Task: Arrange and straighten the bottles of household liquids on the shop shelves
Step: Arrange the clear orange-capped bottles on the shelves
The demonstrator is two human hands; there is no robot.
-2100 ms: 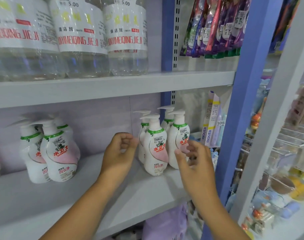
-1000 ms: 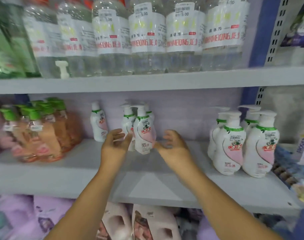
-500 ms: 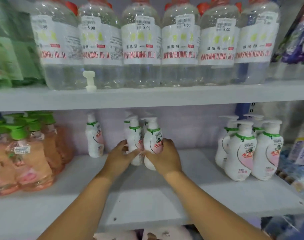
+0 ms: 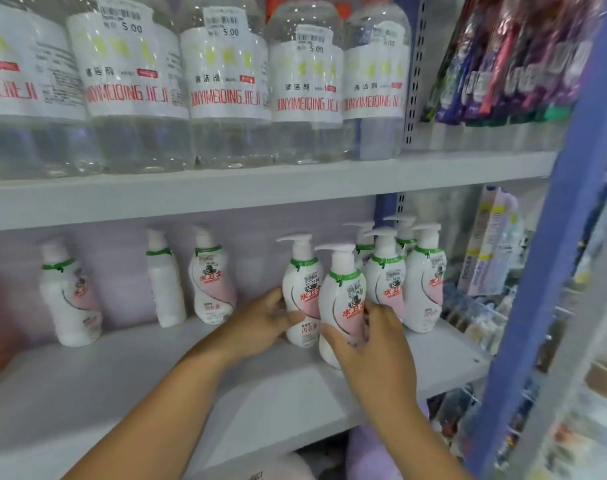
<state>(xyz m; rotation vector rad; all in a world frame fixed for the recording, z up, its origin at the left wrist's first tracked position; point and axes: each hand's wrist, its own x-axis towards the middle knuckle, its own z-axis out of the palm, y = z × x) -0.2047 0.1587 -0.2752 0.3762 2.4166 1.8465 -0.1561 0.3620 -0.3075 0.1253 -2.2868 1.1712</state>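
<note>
Front pump bottle (image 4: 343, 303): white with pink label, green collar, upright on the lower shelf (image 4: 129, 386), grasped by the right hand (image 4: 371, 344), fingers curled round its lower body. Second pump bottle (image 4: 302, 292): just behind and to the left, touching the first, held by the left hand (image 4: 260, 323) against its left side. Cluster of like bottles (image 4: 409, 275): directly beyond the right hand. Three single bottles (image 4: 210, 282): well left of the left hand. Clear large bottles (image 4: 226, 81): upper shelf, above both hands.
</note>
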